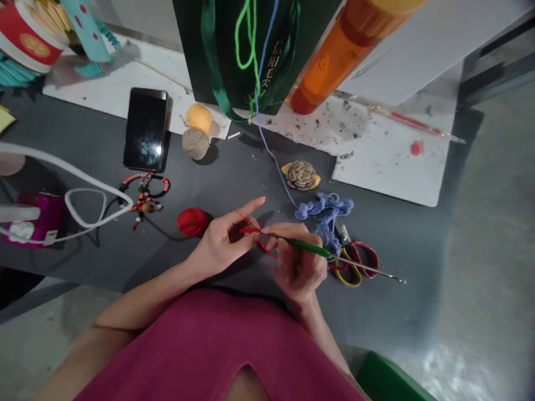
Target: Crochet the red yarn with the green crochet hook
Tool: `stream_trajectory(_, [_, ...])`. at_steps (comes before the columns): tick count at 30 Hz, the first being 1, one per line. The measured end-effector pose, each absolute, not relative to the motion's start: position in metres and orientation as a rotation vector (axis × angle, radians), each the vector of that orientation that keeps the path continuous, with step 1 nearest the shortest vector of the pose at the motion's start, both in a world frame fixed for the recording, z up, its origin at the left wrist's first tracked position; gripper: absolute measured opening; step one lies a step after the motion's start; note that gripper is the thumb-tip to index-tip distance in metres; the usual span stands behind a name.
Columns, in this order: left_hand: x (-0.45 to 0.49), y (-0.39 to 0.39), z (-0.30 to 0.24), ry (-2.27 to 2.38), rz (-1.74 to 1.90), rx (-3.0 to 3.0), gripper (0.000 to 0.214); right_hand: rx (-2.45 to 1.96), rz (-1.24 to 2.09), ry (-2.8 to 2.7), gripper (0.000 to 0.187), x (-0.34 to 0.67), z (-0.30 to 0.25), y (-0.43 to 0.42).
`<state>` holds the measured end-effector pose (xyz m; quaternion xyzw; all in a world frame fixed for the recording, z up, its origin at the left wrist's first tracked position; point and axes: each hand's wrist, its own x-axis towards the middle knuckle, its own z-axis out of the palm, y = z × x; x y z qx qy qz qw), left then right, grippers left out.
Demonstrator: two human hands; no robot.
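- Currently the left hand (pixel 221 242) pinches red yarn (pixel 251 229) between thumb and fingertips, index finger raised; a red yarn ball (pixel 192 221) sits just left of that hand.
- Right hand (pixel 298 262) has its fingers clenched round a green-handled crochet hook (pixel 309 248), shaft pointing right over red-and-yellow-handled scissors (pixel 355 262).
- Risk: hook tip catching blue yarn (pixel 324 214) or the scissors handles if swung right.
- Risk: red loop slipping off if the left pinch loosens; a hard pull could roll the ball away.
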<state>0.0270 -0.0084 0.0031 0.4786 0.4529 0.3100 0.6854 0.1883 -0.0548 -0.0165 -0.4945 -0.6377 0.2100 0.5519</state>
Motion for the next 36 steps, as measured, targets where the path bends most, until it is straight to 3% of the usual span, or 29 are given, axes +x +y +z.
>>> stream_trajectory(9, [0.029, -0.007, 0.004, 1.046, 0.717, 0.911, 0.075, -1.118, 0.329, -1.633, 0.033, 0.188, -0.013, -0.051])
stream_trajectory(24, [0.03, -0.009, 0.004, 1.068, 0.798, 0.97, 0.064, -1.228, 0.368, -1.724, 0.027, 0.188, -0.005, -0.044])
stream_trajectory(36, [0.024, 0.002, 0.005, 0.952, 0.643, 0.62, 0.059, -1.39, 1.123, -1.03, 0.009, 0.184, 0.001, -0.041])
